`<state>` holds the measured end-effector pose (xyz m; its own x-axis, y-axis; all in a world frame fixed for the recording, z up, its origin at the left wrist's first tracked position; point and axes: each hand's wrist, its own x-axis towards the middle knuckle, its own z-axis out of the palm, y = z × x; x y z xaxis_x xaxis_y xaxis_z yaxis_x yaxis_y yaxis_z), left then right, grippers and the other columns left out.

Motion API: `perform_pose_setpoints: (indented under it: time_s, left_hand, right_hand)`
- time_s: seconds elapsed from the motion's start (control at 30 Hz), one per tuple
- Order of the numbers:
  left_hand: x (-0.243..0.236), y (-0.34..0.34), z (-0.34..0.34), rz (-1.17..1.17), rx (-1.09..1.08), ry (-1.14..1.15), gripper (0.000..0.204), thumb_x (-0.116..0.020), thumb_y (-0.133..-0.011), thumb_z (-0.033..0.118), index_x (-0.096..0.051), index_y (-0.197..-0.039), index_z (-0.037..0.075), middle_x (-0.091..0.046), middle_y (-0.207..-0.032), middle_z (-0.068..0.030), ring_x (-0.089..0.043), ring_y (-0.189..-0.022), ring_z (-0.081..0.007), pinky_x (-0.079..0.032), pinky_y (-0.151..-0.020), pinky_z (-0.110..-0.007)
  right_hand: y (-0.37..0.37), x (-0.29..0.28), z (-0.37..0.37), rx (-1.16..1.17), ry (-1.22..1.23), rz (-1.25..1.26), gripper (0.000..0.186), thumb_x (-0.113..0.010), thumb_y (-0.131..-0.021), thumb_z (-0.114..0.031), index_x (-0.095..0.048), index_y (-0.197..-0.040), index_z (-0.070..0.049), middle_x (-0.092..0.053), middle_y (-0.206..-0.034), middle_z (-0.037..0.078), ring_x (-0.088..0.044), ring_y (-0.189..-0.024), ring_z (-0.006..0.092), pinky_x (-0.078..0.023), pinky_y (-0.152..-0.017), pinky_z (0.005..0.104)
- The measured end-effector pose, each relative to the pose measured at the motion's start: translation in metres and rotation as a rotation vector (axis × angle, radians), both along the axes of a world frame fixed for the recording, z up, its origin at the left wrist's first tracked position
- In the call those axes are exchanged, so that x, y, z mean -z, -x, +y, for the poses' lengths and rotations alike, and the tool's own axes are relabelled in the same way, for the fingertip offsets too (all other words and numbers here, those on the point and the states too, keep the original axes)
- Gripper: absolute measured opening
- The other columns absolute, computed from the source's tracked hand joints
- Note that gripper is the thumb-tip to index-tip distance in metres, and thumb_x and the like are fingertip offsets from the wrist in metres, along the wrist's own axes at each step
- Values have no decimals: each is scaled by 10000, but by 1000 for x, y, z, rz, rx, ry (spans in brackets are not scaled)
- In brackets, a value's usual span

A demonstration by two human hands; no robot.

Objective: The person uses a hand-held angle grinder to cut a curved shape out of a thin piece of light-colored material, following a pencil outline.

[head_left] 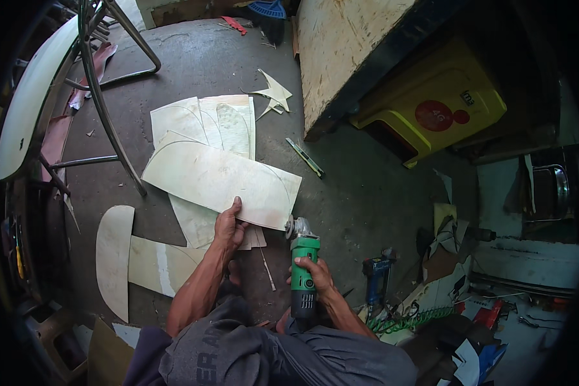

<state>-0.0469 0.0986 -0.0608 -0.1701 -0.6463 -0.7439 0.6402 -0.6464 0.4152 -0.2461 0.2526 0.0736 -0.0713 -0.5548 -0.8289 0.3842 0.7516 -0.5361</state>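
Note:
My left hand grips the near edge of a thin pale board, thumb on top and fingers underneath. The board's left end is rounded; a curved line is drawn across its squarer right end. In my right hand is a green angle grinder, held upright by its body. Its disc is at the board's near right corner; whether it touches cannot be made out. Under the board lie several similar pale sheets, some with curved outlines. A rounded cut piece and another panel lie to the left.
A utility knife and pale offcuts lie on the floor beyond. A metal-framed chair stands at left, a wooden table and yellow plastic stool at right. Nearer right are a blue nail gun and coiled green hose.

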Motion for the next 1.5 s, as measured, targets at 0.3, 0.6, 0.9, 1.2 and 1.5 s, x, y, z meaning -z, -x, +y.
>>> perform_pose_setpoints:
  time_s: [0.3, 0.6, 0.9, 1.2, 1.5]
  left_hand:
    - [-7, 0, -1, -28, -2, -3, 530, -743, -912, 290, -534, -1297, -9, -656, -1194, -135, -652, -1060, -277, -546, -841, -465]
    - [-11, -2, -2, -10, 1, -3, 483, -700, -944, 254, -533, -1283, -47, -644, -1206, -155, -655, -1077, -289, -569, -918, -462]
    - [-20, -2, 4, -54, 82, 21, 474, -695, -949, 265, -548, -1261, -61, -665, -1164, -152, -672, -1027, -275, -573, -874, -418]
    - [1, -2, -1, -149, 39, 47, 457, -692, -951, 268, -559, -1241, -60, -680, -1125, -145, -686, -959, -260, -577, -771, -398]
    - [-10, -1, 1, -73, -28, 21, 471, -690, -951, 244, -531, -1301, -29, -658, -1195, -139, -669, -1034, -275, -584, -832, -441]
  right_hand:
    - [2, 3, 2, -37, 3, 20, 470, -702, -829, -360, -594, -1052, 40, -678, -859, 140, -722, -688, 253, -593, -604, 353]
    - [2, 5, 3, -24, 4, -4, 458, -700, -835, -343, -589, -1060, 40, -678, -861, 141, -722, -688, 254, -594, -603, 353]
    - [2, 7, 3, 41, 14, 6, 400, -722, -821, -318, -601, -1014, 11, -661, -805, 114, -714, -641, 242, -591, -573, 337]
    - [2, 4, 5, -11, 8, -28, 446, -689, -841, -333, -568, -1079, 25, -676, -867, 135, -717, -681, 252, -593, -598, 354]
    - [1, 9, 5, 13, -6, -34, 454, -716, -815, -348, -596, -1029, 34, -669, -843, 122, -724, -691, 249, -600, -600, 350]
